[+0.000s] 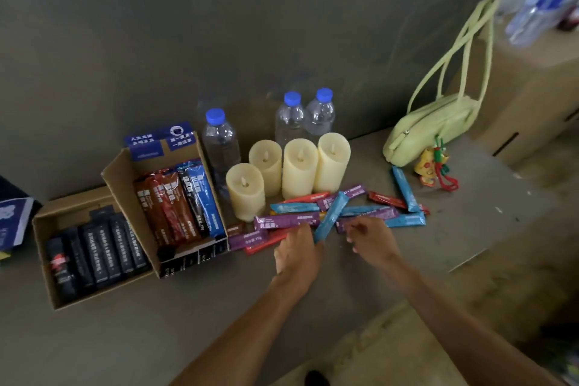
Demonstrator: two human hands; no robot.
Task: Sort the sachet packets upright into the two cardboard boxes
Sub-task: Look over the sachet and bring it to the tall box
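Left hand pinches a blue sachet by its lower end. Right hand curls over the pile; I can't tell its grip. Boxes stand left of it.

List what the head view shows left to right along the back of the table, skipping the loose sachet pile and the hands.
Low box of black sachets → taller box of red and blue sachets → lone water bottle → four candles → green handbag → large carton.

Single head-worn wide-angle view, facing forward and down.
Close above the table; wall at 12 o'clock, left hand and right hand central, arms from 5 o'clock.
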